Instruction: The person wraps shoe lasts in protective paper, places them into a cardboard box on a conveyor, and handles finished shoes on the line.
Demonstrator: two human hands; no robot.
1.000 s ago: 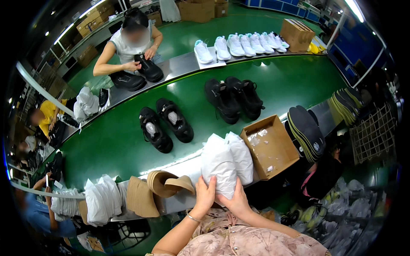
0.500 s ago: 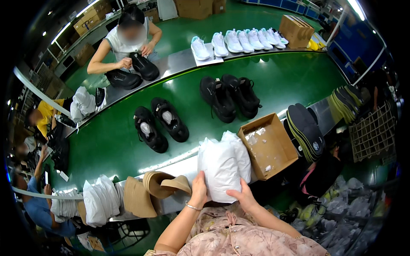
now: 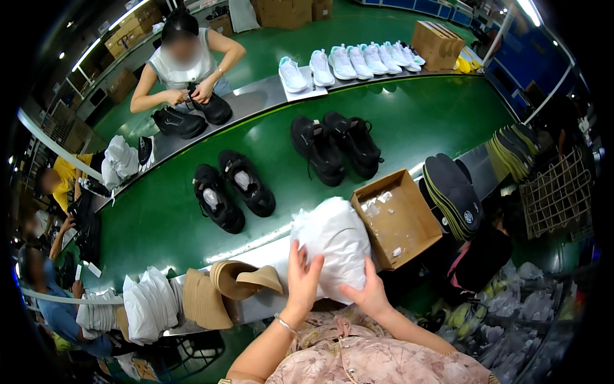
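Note:
At the near edge of the bench, in front of my body, is a bundle of white paper-like packets [image 3: 334, 240]. My left hand [image 3: 303, 276] presses against its left side, fingers pointing up and thumb apart. On its lower right my right hand [image 3: 369, 291] grips the edge, thumb on the front face. Part of the fingers is hidden behind the bundle. Just right of it sits an open cardboard box [image 3: 409, 233] with small white scraps inside. Stacked brown curved card inserts [image 3: 206, 299] lie to the left of my left hand.
Two pairs of black shoes [image 3: 246, 182] [image 3: 350, 144] lie on the green belt. Dark insoles [image 3: 451, 195] are stacked right of the box, white packets [image 3: 150, 304] at left. Across the belt, a person handles black shoes [image 3: 179, 121] near a row of white shoes [image 3: 342, 63].
The packets, earlier showing as two offset parts, now look like one squared bundle. My left hand has shifted up and spread its thumb. The person opposite has moved their hands together over one shoe.

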